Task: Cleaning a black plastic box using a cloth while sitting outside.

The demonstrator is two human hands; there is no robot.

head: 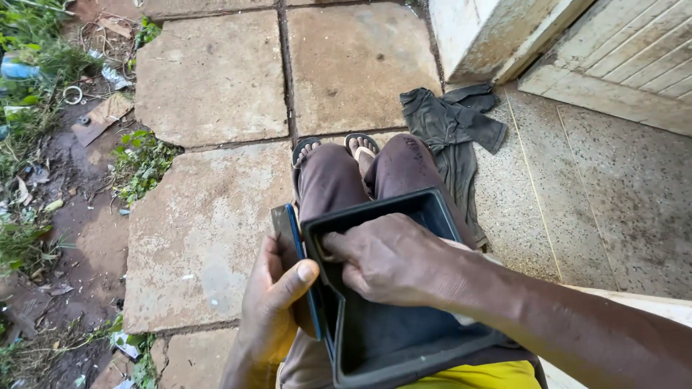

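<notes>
Stone paving below, one dark tray [375, 338] on lap — left hand [270, 302] gripping its edge, right hand [389, 259] fingers curled inside.

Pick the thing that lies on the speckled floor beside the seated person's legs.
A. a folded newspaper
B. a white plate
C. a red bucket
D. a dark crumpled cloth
D: a dark crumpled cloth lies on the speckled floor, just right of the person's legs, near the pale door frame.
</notes>
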